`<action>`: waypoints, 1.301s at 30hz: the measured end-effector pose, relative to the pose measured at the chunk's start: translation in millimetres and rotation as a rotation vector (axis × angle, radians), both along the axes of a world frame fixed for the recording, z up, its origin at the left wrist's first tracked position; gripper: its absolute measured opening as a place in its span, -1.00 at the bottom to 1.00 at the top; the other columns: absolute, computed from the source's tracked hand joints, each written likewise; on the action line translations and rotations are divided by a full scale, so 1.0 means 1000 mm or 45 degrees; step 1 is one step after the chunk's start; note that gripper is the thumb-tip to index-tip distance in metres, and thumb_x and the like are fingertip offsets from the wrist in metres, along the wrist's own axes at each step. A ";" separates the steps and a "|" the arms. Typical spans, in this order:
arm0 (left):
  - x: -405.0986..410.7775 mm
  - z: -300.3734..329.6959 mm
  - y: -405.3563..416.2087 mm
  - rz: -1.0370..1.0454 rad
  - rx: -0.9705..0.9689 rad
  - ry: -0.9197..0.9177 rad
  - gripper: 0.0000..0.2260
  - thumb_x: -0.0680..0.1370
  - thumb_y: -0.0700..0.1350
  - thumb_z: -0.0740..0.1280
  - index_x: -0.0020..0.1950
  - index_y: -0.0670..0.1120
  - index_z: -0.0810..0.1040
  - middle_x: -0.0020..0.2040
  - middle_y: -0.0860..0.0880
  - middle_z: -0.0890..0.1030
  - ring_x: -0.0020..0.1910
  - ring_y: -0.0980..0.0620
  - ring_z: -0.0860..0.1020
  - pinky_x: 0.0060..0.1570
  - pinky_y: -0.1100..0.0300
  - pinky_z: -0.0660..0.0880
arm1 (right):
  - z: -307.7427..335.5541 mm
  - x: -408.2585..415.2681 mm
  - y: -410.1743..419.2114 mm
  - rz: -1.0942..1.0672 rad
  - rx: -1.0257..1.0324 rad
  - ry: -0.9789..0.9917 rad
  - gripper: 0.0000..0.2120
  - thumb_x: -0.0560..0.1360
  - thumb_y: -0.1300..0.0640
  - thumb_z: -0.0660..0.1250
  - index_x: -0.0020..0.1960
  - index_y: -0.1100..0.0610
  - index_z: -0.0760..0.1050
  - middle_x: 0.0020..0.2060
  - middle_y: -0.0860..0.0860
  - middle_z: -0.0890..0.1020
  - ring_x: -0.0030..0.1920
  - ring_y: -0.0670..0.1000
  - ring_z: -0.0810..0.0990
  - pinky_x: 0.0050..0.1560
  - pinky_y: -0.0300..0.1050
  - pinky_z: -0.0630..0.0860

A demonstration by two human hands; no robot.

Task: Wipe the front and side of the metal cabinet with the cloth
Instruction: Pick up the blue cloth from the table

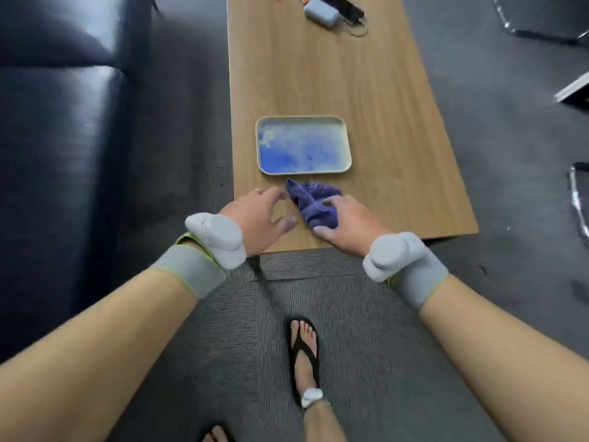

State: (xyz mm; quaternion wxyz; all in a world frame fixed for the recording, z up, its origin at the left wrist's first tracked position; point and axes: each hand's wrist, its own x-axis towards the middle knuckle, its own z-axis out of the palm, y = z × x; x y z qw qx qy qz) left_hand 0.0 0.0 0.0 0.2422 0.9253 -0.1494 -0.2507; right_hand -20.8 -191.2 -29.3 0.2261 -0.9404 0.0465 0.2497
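Dim, even light; soft blur throughout, wide-angle bending at edges

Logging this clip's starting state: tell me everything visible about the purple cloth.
The cloth is a small purple-blue rag of soft, towel-like fabric, crumpled into a bunched heap rather than spread flat. It lies on the wooden table near its closest edge, just in front of the blue-stained tray, not touching it as far as shown. The right hand rests on it, fingers curled over its right side. The left hand hovers beside it, open.

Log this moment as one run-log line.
stage: picking up cloth | right hand: on cloth | left hand: open beside it | cabinet: not visible
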 end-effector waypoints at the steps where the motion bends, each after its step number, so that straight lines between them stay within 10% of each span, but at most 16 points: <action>1: 0.004 -0.014 -0.012 -0.006 0.029 0.051 -0.52 0.55 0.17 0.20 0.43 0.04 0.28 0.38 -0.08 0.38 0.21 -0.10 0.49 0.12 0.12 0.38 | -0.015 0.005 -0.005 0.011 -0.037 0.010 -0.41 0.44 -0.08 0.37 0.38 0.10 0.30 0.34 0.11 0.38 0.33 0.14 0.38 0.28 0.07 0.35; 6: 0.022 -0.085 -0.052 0.052 0.033 0.108 -0.55 0.55 0.14 0.22 0.38 -0.01 0.33 0.36 -0.09 0.41 0.29 -0.09 0.43 0.19 0.09 0.36 | -0.092 0.027 -0.032 0.135 -0.289 0.023 -0.19 0.42 -0.07 0.40 0.51 0.10 0.06 0.44 0.05 0.27 0.45 0.07 0.22 0.38 0.05 0.17; 12: 0.056 -0.082 -0.050 0.177 0.005 0.122 -0.55 0.54 0.12 0.24 0.35 -0.07 0.36 0.33 -0.07 0.45 0.26 -0.05 0.46 0.20 0.11 0.38 | -0.075 0.071 -0.040 0.369 -0.172 0.043 -0.70 0.44 -0.04 0.35 0.10 0.05 0.42 0.07 0.05 0.56 0.08 0.13 0.55 -0.03 -0.03 0.38; 18: 0.088 0.028 -0.024 0.331 -0.361 0.107 -0.31 0.32 0.01 0.53 0.34 0.08 0.26 0.17 0.12 0.48 0.18 0.10 0.49 0.11 0.19 0.42 | 0.076 0.129 0.000 0.340 0.283 -0.070 -0.65 0.54 -0.22 0.15 -0.11 0.03 0.52 -0.20 -0.01 0.63 -0.15 0.02 0.56 -0.16 -0.10 0.46; 28: 0.067 0.330 0.120 0.499 -0.461 -0.588 -0.82 0.40 0.17 0.28 -0.28 0.10 0.47 -0.41 0.14 0.48 -0.35 0.12 0.42 -0.30 0.19 0.34 | 0.383 0.142 0.119 0.493 0.683 -0.705 -0.89 0.50 0.00 0.33 0.00 -0.03 0.57 -0.11 -0.09 0.65 -0.04 -0.05 0.58 0.07 -0.07 0.49; 35: -0.103 0.508 0.246 0.718 -0.573 -0.946 -0.36 0.13 0.19 0.51 0.15 0.23 0.37 0.06 0.12 0.55 0.02 0.13 0.57 0.04 0.03 0.54 | 0.572 0.017 0.270 0.603 1.170 -0.635 -0.80 0.53 -0.02 0.31 -0.18 0.08 0.54 -0.31 -0.01 0.57 -0.29 -0.06 0.51 -0.24 -0.16 0.44; 39: -0.200 0.577 0.293 0.645 -0.188 -1.096 -0.06 0.18 0.07 0.57 0.41 0.32 0.10 0.36 0.20 0.33 0.29 0.25 0.35 0.25 0.22 0.35 | 0.662 -0.056 0.342 0.582 1.605 -0.264 -0.78 0.55 0.00 0.29 -0.16 0.13 0.54 -0.25 0.10 0.56 -0.21 0.05 0.52 -0.19 -0.12 0.49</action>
